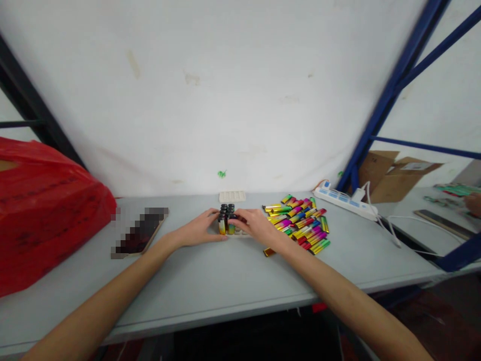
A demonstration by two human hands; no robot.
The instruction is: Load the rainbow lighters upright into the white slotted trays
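In the middle of the table, several lighters (222, 225) with black tops and shiny coloured bodies stand upright in rows in a pale moulded tray (244, 235). My left hand (201, 228) grips the tray's left end, its thumb along the front edge and its fingers beside the lighters. The fingers of my right hand (255, 225) are pinched on the black top of a lighter (231, 228) at the right side of the group. My right hand partly covers the tray's right part, where some pockets show without lighters.
A loose pile of metallic coloured lighters (300, 220) lies right of the tray. Behind stands another pale tray (232, 196) by the wall. A phone (145, 233) and a red bag (48, 215) are left; a power strip (345, 201), blue frame (391, 105) and cardboard box (383, 175) are right.
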